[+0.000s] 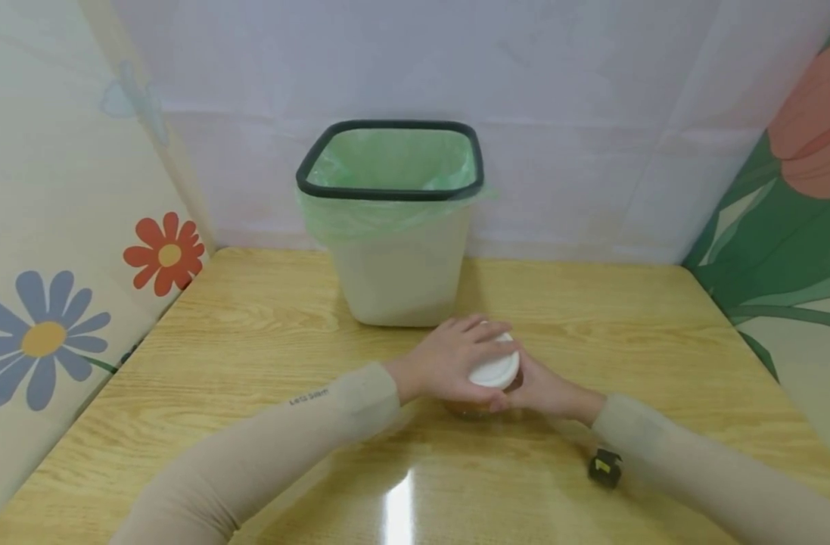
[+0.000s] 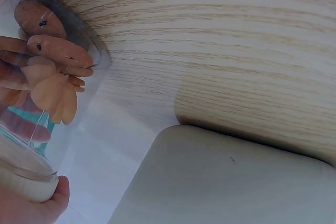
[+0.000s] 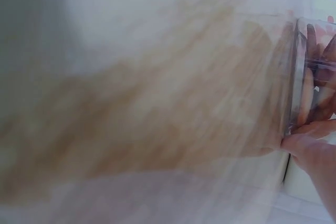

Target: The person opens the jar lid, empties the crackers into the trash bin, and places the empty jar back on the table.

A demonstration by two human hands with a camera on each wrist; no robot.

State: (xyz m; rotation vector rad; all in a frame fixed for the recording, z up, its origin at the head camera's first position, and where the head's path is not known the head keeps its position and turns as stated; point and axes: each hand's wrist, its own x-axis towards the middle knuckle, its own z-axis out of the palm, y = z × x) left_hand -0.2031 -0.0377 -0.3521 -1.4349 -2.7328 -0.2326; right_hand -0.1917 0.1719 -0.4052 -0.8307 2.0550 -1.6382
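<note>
A clear jar (image 1: 470,409) with a white lid (image 1: 498,371) stands on the table in front of the bin. Through its wall in the left wrist view show brown and pale cookies (image 2: 59,51). My left hand (image 1: 452,359) grips the lid from above and the left, fingers spread over its far side and thumb along the near side. From the right, my right hand (image 1: 542,386) holds the jar's body just below the lid. In the right wrist view its fingers lie against the clear wall; most of the jar falls outside that view.
Behind the jar stands a pale bin (image 1: 401,276) with a dark rim and a green liner bag (image 1: 387,219). A small black object (image 1: 604,468) with a yellow mark lies near my right sleeve. The wood-grain table (image 1: 251,333) ends at a white cloth (image 1: 578,151) and flower-printed side panels.
</note>
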